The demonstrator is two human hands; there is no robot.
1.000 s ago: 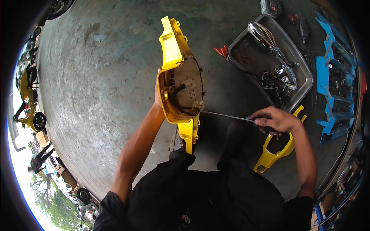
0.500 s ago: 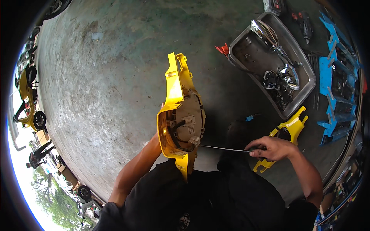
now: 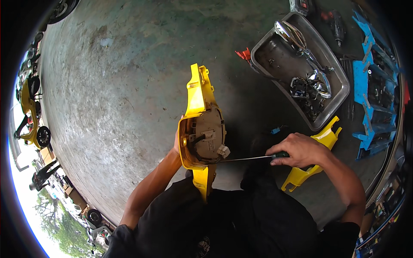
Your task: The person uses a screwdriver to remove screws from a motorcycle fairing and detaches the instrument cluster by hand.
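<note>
Two hands are at work on a yellow cover (image 3: pixel 196 98), which stands upright in front of the person, its lower end over the dark clothing (image 3: pixel 167 206). The left hand (image 3: pixel 176 144) has hold of its left side from behind; most of its fingers are hidden, so how widely they spread I cannot tell. The right hand (image 3: pixel 300 150) is closed around the handle of a screwdriver (image 3: pixel 251 159), whose shaft reaches to the cover's lower right rim; whether the tip touches is unclear. Compared with a second ago, the cover has come down nearer the lap, and the shaft, which sloped down toward the right hand, now rises slightly toward it. A white connector (image 3: pixel 223 151) now juts past the rim just above the tip. This suggests that the tool meets that edge from a changed angle.
</note>
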